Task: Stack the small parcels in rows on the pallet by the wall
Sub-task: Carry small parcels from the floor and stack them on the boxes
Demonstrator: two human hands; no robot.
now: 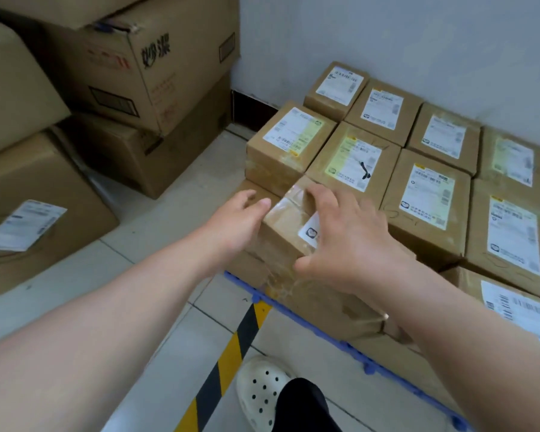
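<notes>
The blue pallet (356,358) runs its near edge on a slant from the middle of the view down to the lower right. Its far side lies against the pale wall (387,42). To the left, a strip of tiled floor (175,219) stays open between the pallet's left corner and the big cartons (131,73) piled on that side. One more carton (35,219) with a white label sits at the lower left. A yellow-and-black floor stripe (231,357) leads up to the pallet edge, and a white clog (262,391) stands just beside it.

The small parcel (289,218) sits at the near left corner of the stack, on top of lower boxes. It lies just beside a parcel with a yellowish label and a black mark (353,163). It is brown cardboard wrapped in glossy clear tape, lying a little askew to the rows, and its white label is mostly covered.

The right hand (346,241) lies spread over its top, fingers relaxed and thumb down by the near corner. The left hand (240,219) touches its upper left edge with loosely bent fingers and holds nothing. More labelled parcels (427,201) fill the rows toward the wall.
</notes>
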